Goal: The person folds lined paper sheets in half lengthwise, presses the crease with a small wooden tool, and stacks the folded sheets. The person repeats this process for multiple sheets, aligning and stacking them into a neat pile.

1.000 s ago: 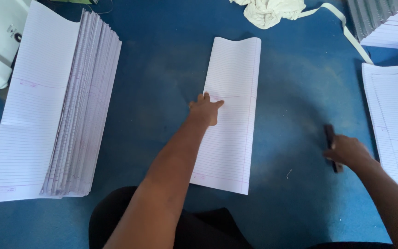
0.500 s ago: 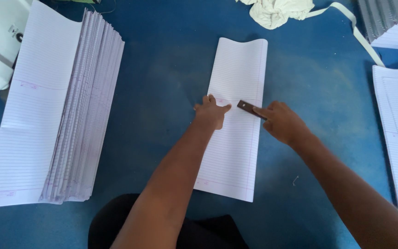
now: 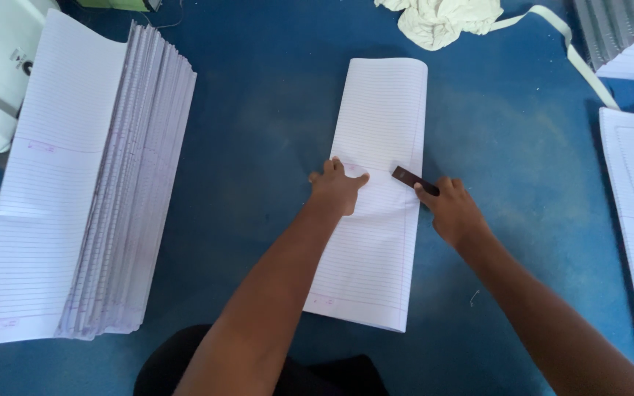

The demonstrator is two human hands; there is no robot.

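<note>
A long, narrow folded sheet of ruled paper [image 3: 379,191] lies flat in the middle of a blue work surface [image 3: 258,132]. The sheet is white with fine horizontal lines and a thin margin line down its right side; its far end curls up slightly. Its long axis runs away from the person, leaning a little to the right at the far end. The left hand [image 3: 337,187] presses palm-down on the sheet's left half, fingers spread and holding nothing. The right hand [image 3: 450,209] is closed around a small dark flat tool [image 3: 414,180], whose tip lies on the sheet near its right edge. A tall stack of ruled sheets [image 3: 89,191] sits well apart to the left, and a crumpled cream cloth [image 3: 442,18] lies beyond the sheet's far end.
</note>
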